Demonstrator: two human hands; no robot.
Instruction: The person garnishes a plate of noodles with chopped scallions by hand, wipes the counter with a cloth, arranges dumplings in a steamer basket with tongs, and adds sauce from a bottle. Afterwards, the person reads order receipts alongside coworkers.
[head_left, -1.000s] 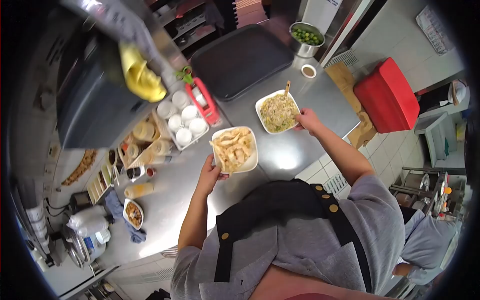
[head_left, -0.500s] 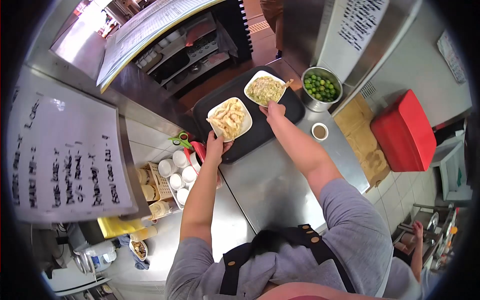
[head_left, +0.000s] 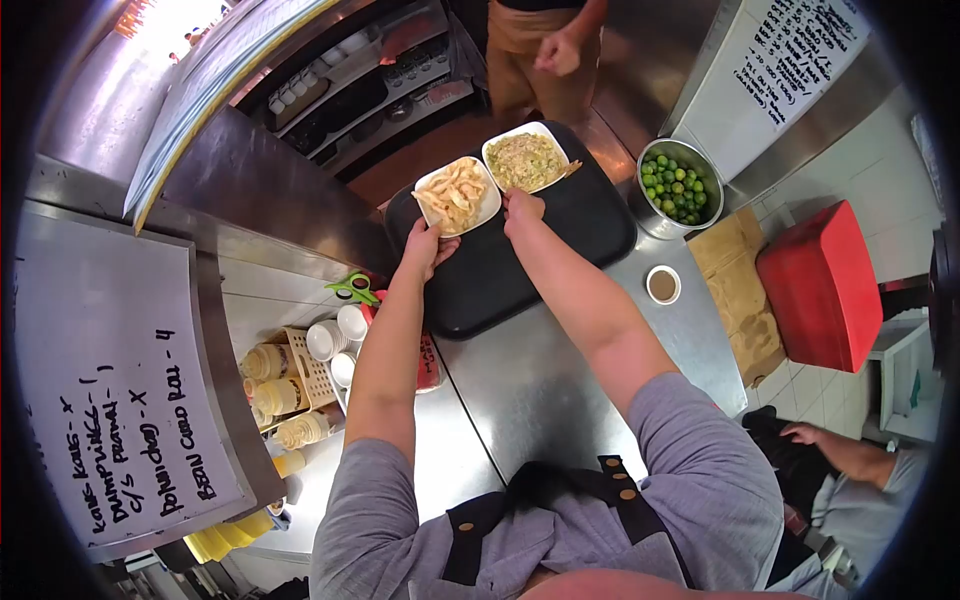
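A black tray [head_left: 560,250] lies on the steel counter. On its far side are two white square bowls side by side, their rims almost touching. My left hand [head_left: 428,250] is closed on the near rim of the bowl of pale crispy strips [head_left: 457,195]. With the fingers of my right hand [head_left: 523,212] I grip the near edge of the bowl of chopped greenish food [head_left: 525,158], which has a brown stick-like piece at its right corner. Some of my fingertips are hidden under the bowls.
Right of the tray stand a metal pot of green limes [head_left: 680,188] and a small cup of brown sauce [head_left: 663,285]. Green-handled scissors [head_left: 353,289], white cups [head_left: 326,341] and squeeze bottles [head_left: 280,397] are at the left. Beyond the tray stands a person [head_left: 545,55]; another is at lower right.
The two bowls have come closer together, the right one moving left across the tray. A person has come nearer beyond the tray. My view has shifted.
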